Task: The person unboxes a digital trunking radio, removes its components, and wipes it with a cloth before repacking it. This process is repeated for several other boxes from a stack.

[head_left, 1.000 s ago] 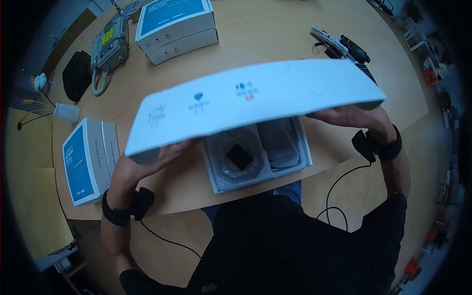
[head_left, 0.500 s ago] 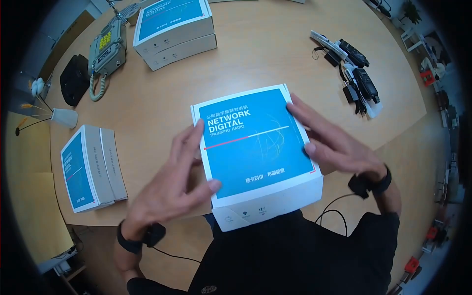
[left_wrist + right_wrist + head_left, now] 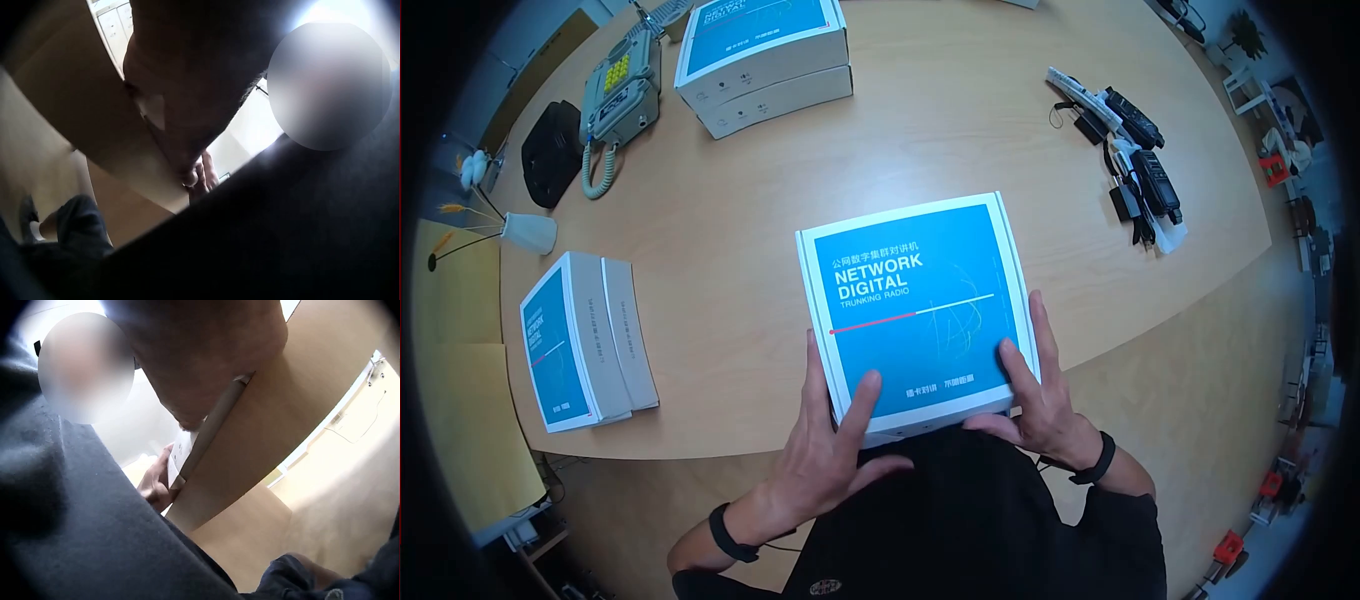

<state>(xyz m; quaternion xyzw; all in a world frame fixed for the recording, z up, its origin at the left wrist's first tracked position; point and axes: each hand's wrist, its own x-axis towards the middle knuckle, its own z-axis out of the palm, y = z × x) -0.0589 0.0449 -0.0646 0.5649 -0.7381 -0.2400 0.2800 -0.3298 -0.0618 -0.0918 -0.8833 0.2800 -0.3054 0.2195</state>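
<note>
A blue and white box point(image 3: 920, 345), lid on, lies at the table's near edge in the head view. My left hand point(image 3: 825, 455) touches its near left corner, one finger on the lid, others along the left side, thumb extended in front. At the near right corner, my right hand point(image 3: 1048, 412) has a finger on the lid, others at the right side and the thumb by the front face. Fingers on both hands look mostly straight. The right wrist view shows part of the box point(image 3: 181, 453) and fingers beyond it; the left wrist view is mostly dark.
Two stacked boxes point(image 3: 775, 75) stand at the back left, beside a corded telephone point(image 3: 622, 90) and a black pouch point(image 3: 552, 155). Two more boxes point(image 3: 605, 335) and a white vase point(image 3: 530, 232) are at left. Black radios with cables point(image 3: 1145, 180) lie at back right.
The lid, earlier held above the open box with packaging visible inside, now covers it. The box sits slightly farther from the body, and both hands have moved to its near corners.
</note>
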